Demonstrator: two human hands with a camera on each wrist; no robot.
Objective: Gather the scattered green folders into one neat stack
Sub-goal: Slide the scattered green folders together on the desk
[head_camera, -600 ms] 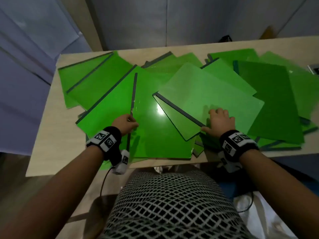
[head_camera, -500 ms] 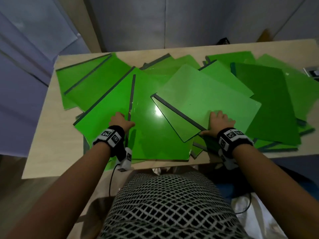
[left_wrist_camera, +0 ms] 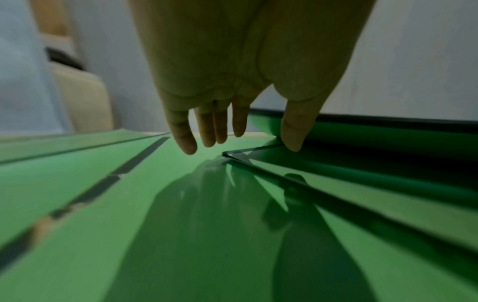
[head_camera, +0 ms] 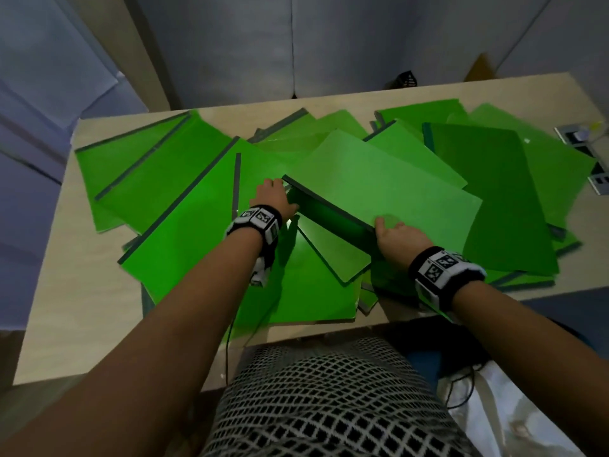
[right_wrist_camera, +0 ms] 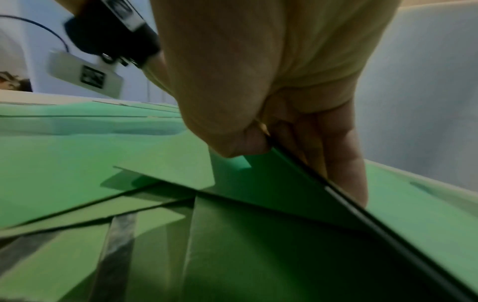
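Several green folders [head_camera: 184, 232] lie scattered and overlapping across a wooden table [head_camera: 62, 291]. A pale green folder [head_camera: 379, 186] lies on top in the middle, its dark-spined near edge raised off the pile. My right hand [head_camera: 397, 234] pinches that spine at its near end, thumb [right_wrist_camera: 240, 143] under and fingers [right_wrist_camera: 344, 163] over. My left hand [head_camera: 272, 197] hovers at the raised folder's left corner with fingers [left_wrist_camera: 207, 130] straight, holding nothing. Its thumb [left_wrist_camera: 292, 132] is at the corner of a lower folder [left_wrist_camera: 362, 194].
A socket panel [head_camera: 580, 136] is set into the table at the far right. A black basket [head_camera: 407, 81] stands behind the table by the grey wall. The folders reach the table's near edge [head_camera: 313, 328], just above my lap.
My right hand has raised the pale folder's near spine edge off the pile. My left hand left the dark strip on the left and moved right and away to the folder's corner.
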